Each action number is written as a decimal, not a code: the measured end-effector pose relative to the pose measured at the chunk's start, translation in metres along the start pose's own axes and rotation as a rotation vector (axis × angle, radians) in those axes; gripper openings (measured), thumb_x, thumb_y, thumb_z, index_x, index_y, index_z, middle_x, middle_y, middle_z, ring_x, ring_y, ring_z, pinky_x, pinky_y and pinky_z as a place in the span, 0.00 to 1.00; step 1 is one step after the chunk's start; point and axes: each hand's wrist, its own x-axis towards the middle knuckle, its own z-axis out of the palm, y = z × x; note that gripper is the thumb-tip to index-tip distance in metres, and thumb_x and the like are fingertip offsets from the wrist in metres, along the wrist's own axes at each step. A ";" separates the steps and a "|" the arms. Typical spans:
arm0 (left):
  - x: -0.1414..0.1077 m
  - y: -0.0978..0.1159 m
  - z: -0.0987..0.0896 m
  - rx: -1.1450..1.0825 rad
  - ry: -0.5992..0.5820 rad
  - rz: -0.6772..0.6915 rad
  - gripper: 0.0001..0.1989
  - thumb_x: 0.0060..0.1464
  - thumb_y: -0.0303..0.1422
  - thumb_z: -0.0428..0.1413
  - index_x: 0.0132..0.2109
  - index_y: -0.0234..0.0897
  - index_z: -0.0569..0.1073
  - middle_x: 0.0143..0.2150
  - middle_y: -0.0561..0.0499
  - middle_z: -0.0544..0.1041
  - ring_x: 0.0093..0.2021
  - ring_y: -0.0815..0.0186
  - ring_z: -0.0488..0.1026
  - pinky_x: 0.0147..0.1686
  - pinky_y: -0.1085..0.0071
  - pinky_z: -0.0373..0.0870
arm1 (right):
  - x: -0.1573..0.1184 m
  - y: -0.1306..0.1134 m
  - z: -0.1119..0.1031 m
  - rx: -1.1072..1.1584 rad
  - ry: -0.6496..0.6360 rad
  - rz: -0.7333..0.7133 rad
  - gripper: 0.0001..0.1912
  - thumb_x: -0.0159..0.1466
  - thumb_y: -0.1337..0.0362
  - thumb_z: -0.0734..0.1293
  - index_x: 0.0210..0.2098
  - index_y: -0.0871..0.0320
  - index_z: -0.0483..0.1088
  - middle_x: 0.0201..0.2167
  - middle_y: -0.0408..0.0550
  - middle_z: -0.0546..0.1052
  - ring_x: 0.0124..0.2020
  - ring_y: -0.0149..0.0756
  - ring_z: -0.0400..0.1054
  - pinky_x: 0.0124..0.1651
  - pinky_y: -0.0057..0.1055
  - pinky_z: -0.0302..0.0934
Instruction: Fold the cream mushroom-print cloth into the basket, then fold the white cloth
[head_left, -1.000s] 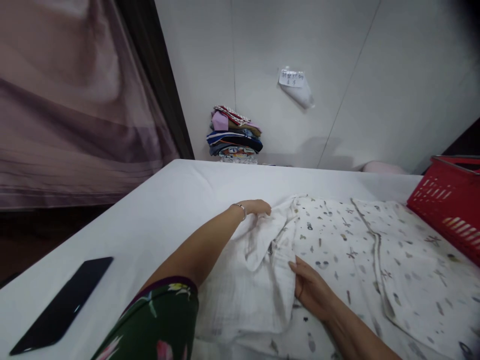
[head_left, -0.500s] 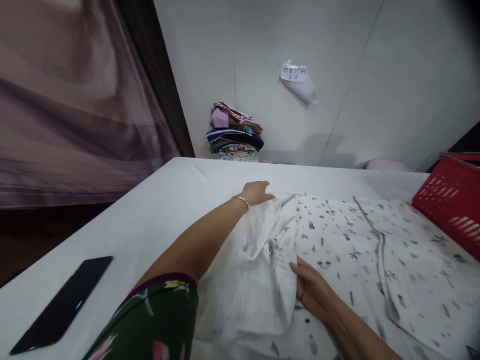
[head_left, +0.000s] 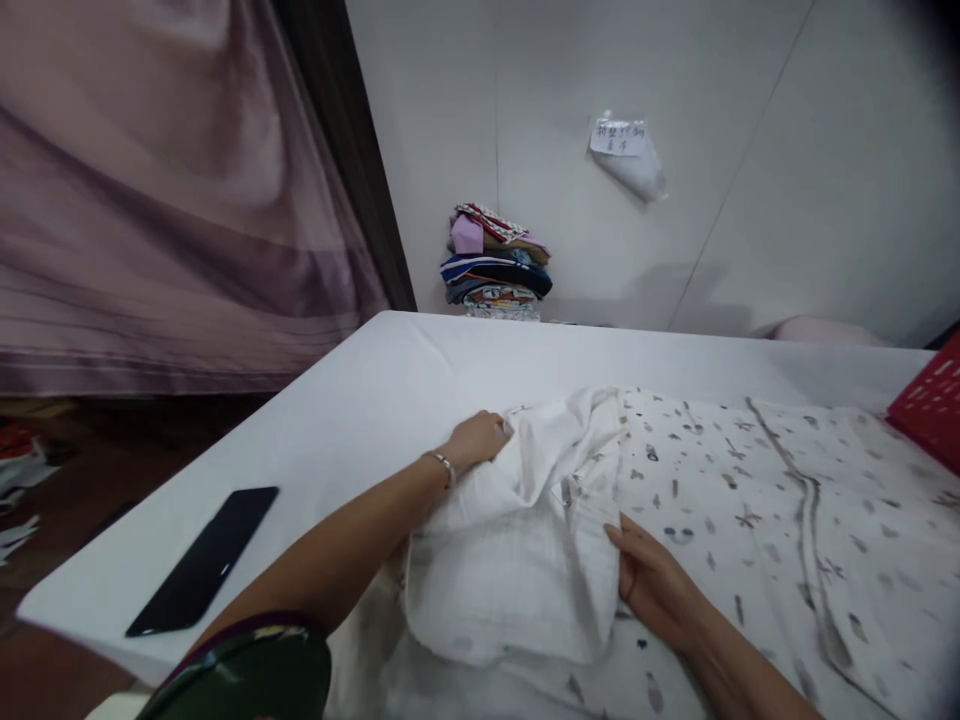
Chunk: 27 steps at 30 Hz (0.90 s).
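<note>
cloth (head_left: 555,590) near red basket (head_left: 934,405)

Indoor room, home or workroom unclear | curtain (head_left: 180,190), left | folded clothes (head_left: 495,268), far | paper note (head_left: 618,138), far wall (head_left: 757,210) | red basket (head_left: 934,405), right

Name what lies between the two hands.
In the head view, rumpled white cloth lies between the left hand and the right hand, both touching it.

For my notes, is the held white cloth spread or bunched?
Partly bunched: folds rise in the white cloth beside the left hand; below, it's smoother.
</note>
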 end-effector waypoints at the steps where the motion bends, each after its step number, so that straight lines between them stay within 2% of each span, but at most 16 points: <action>1: -0.005 0.008 0.005 -0.029 -0.010 0.035 0.21 0.50 0.47 0.49 0.42 0.37 0.74 0.46 0.43 0.75 0.41 0.59 0.73 0.37 0.70 0.65 | 0.000 0.000 0.000 0.001 0.003 -0.001 0.20 0.60 0.64 0.67 0.52 0.56 0.68 0.45 0.50 0.76 0.47 0.42 0.69 0.52 0.39 0.62; 5: -0.016 0.029 0.015 -0.218 -0.101 0.117 0.15 0.50 0.43 0.50 0.34 0.37 0.74 0.36 0.49 0.77 0.36 0.63 0.72 0.33 0.73 0.65 | 0.000 0.001 0.001 -0.009 0.011 -0.015 0.20 0.60 0.65 0.67 0.52 0.56 0.68 0.45 0.50 0.76 0.48 0.42 0.69 0.52 0.39 0.62; 7: -0.019 0.033 0.014 -0.341 -0.133 0.086 0.13 0.49 0.41 0.51 0.35 0.38 0.73 0.36 0.51 0.77 0.37 0.64 0.72 0.34 0.73 0.66 | -0.001 0.001 0.001 -0.019 0.018 -0.019 0.20 0.60 0.64 0.67 0.52 0.56 0.68 0.45 0.50 0.76 0.47 0.42 0.69 0.52 0.38 0.62; 10: -0.027 0.035 0.012 -0.530 -0.180 -0.008 0.15 0.49 0.42 0.53 0.40 0.38 0.72 0.41 0.51 0.77 0.42 0.63 0.72 0.36 0.73 0.68 | -0.001 0.001 0.001 -0.023 0.025 -0.013 0.19 0.60 0.64 0.67 0.51 0.56 0.68 0.45 0.50 0.76 0.47 0.42 0.69 0.52 0.39 0.61; 14: -0.032 0.032 0.007 -0.696 -0.370 -0.106 0.18 0.47 0.42 0.56 0.44 0.38 0.71 0.43 0.48 0.77 0.41 0.61 0.73 0.32 0.72 0.69 | 0.000 0.000 0.003 -0.016 0.023 -0.006 0.19 0.60 0.65 0.66 0.51 0.57 0.68 0.44 0.50 0.76 0.48 0.42 0.69 0.52 0.39 0.61; 16: -0.029 0.027 -0.002 -0.703 -0.397 -0.109 0.18 0.47 0.39 0.56 0.46 0.38 0.71 0.42 0.48 0.77 0.39 0.61 0.74 0.31 0.72 0.69 | -0.001 -0.001 0.004 -0.015 0.029 -0.002 0.19 0.60 0.65 0.67 0.51 0.57 0.69 0.42 0.50 0.77 0.47 0.42 0.69 0.52 0.39 0.62; 17: -0.025 0.022 -0.010 -0.667 -0.347 -0.090 0.18 0.47 0.37 0.55 0.47 0.38 0.70 0.42 0.47 0.77 0.39 0.62 0.74 0.32 0.72 0.69 | -0.001 -0.001 0.004 -0.016 0.031 0.004 0.19 0.60 0.65 0.67 0.51 0.57 0.69 0.42 0.50 0.77 0.46 0.42 0.69 0.51 0.38 0.62; 18: -0.021 0.017 -0.019 -0.591 -0.250 -0.068 0.17 0.48 0.34 0.55 0.47 0.38 0.70 0.42 0.47 0.77 0.40 0.62 0.74 0.34 0.72 0.69 | -0.001 -0.001 0.004 -0.017 0.034 0.013 0.19 0.60 0.64 0.67 0.50 0.56 0.69 0.41 0.49 0.77 0.46 0.42 0.69 0.51 0.38 0.62; 22: 0.006 -0.018 -0.069 -0.015 0.362 0.002 0.14 0.53 0.29 0.50 0.48 0.38 0.70 0.47 0.45 0.74 0.48 0.58 0.70 0.46 0.65 0.64 | 0.000 -0.001 0.000 -0.036 0.045 0.032 0.18 0.59 0.61 0.68 0.50 0.55 0.70 0.41 0.49 0.77 0.45 0.41 0.70 0.50 0.37 0.62; 23: 0.012 -0.029 -0.080 0.111 0.470 0.024 0.15 0.55 0.29 0.48 0.49 0.38 0.69 0.50 0.43 0.72 0.51 0.57 0.68 0.49 0.62 0.62 | 0.000 0.000 -0.001 -0.046 0.050 0.029 0.18 0.59 0.61 0.68 0.49 0.55 0.70 0.41 0.49 0.77 0.45 0.41 0.69 0.50 0.36 0.62; 25: 0.023 -0.053 -0.094 0.289 0.584 0.056 0.17 0.56 0.31 0.48 0.52 0.38 0.67 0.58 0.42 0.65 0.57 0.55 0.61 0.54 0.58 0.56 | 0.000 0.000 -0.004 -0.063 0.063 0.022 0.18 0.58 0.61 0.68 0.48 0.54 0.71 0.41 0.48 0.77 0.45 0.41 0.70 0.49 0.36 0.63; 27: 0.028 -0.076 -0.096 0.342 0.584 -0.067 0.20 0.56 0.36 0.49 0.55 0.36 0.64 0.63 0.40 0.58 0.60 0.52 0.57 0.56 0.56 0.53 | 0.000 0.001 -0.005 -0.065 0.078 0.021 0.16 0.58 0.61 0.68 0.46 0.53 0.72 0.40 0.47 0.77 0.44 0.40 0.70 0.49 0.35 0.64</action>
